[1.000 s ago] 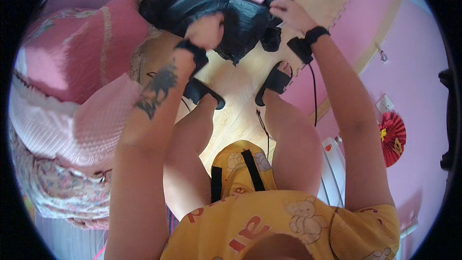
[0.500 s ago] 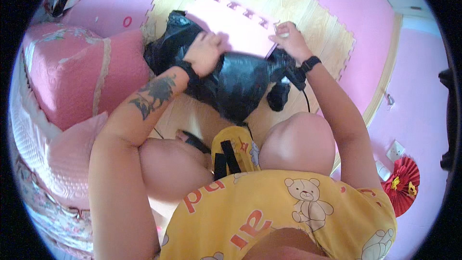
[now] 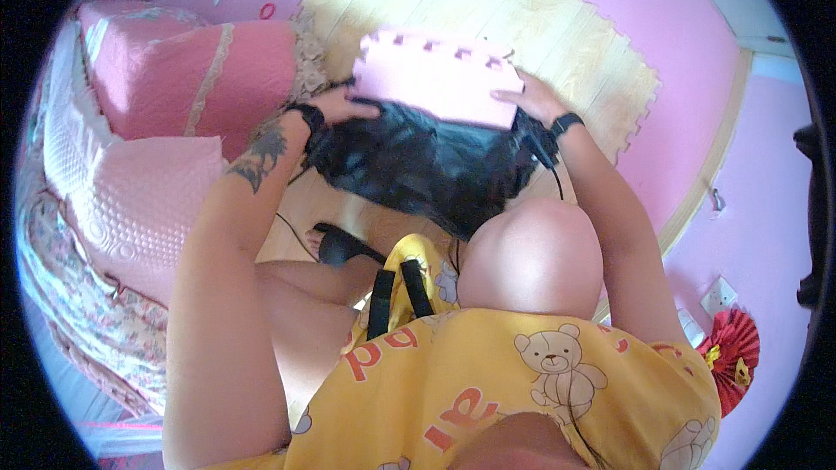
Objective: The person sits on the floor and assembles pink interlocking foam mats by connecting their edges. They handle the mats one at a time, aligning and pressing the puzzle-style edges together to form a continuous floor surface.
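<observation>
A pale pink foam mat tile [image 3: 435, 78] with a notched far edge lies with its near part in the mouth of a black plastic bag [image 3: 418, 161]. At the tile's left side, my left hand [image 3: 344, 108] grips the bag's edge, its fingers reaching over the tile's corner. My right hand [image 3: 533, 97] holds the tile's right edge, thumb on top, with the other fingers mostly hidden behind it. Whether more tiles lie beneath is hidden. Each wrist has a black band.
Wood-look foam flooring [image 3: 557, 35] with a jagged border extends beyond the bag, over pink flooring. A bed with pink bedding [image 3: 192, 78] stands at the left. A red paper fan [image 3: 730, 361] and a wall socket [image 3: 719, 296] are at the right. A thin black cable [image 3: 559, 183] hangs below my right wrist.
My left hand has moved left, off the top of the bag to the tile's left side. The bag now spreads wider across the tile's near part. My right hand has come slightly nearer.
</observation>
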The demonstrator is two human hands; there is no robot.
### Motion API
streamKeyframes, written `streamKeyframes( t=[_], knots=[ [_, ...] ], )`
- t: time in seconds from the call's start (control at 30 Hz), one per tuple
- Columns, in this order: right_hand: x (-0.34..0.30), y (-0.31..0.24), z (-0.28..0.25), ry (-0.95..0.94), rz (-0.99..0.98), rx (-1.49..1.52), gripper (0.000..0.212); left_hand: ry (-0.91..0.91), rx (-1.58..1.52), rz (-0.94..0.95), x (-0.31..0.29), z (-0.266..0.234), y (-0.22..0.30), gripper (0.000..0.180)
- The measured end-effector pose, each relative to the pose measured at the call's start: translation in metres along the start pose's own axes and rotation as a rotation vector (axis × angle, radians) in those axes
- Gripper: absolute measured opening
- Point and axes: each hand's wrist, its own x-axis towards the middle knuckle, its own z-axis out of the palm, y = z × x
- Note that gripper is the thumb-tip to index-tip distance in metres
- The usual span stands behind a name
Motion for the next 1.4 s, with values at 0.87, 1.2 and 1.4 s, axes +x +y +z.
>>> streamKeyframes(
  t=[0.87,1.2,1.4],
  knots=[
    [-0.092,-0.005,0.060,-0.383,0.081,0.080,0.024,-0.384,0.850,0.305,0.022,0.055,0.095,0.028],
    [-0.107,-0.004,0.056,-0.402,-0.386,-0.082,0.032,0.196,0.296,0.512,-0.024,-0.048,0.144,0.024],
    [-0.096,-0.021,0.051,0.010,-0.304,0.166,0.046,0.529,-0.116,0.820,-0.073,-0.096,0.207,0.018]
  ],
)
